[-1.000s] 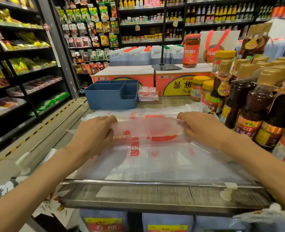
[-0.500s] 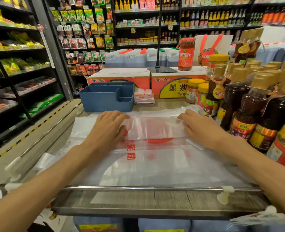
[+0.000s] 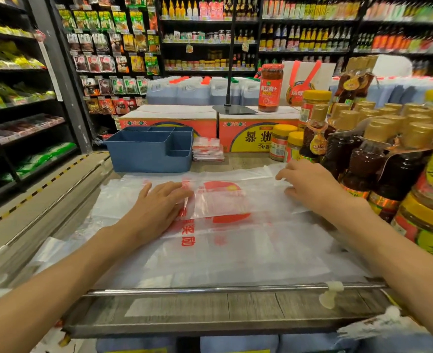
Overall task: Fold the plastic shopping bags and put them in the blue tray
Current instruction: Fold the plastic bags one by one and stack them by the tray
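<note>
— Right, starting at the left: the left hand (image 3: 157,210) lies flat on the plastic bag (image 3: 235,240), fingers straight and spread, pressing down on the folded flap's left end. It grips nothing, just pins it.

— And the fold itself?

— Its long axis runs side to side across the counter (image 3: 210,309), from one hand to the other. The folded band (image 3: 223,202) lies on the far half of the bag, beyond the red print.

— Over to the right, then.

— The right hand (image 3: 309,184) sits at the band's right end, fingers curled at the plastic's edge, just beside the sauce bottles (image 3: 363,159). It looks like a pinch, though I can't quite tell.

— Where's the tray?

— The blue tray (image 3: 149,159) stands past the bag, ahead of the left hand, so that hand is nearer. Folded bags (image 3: 207,150) are stacked just beside its right wall.
</note>
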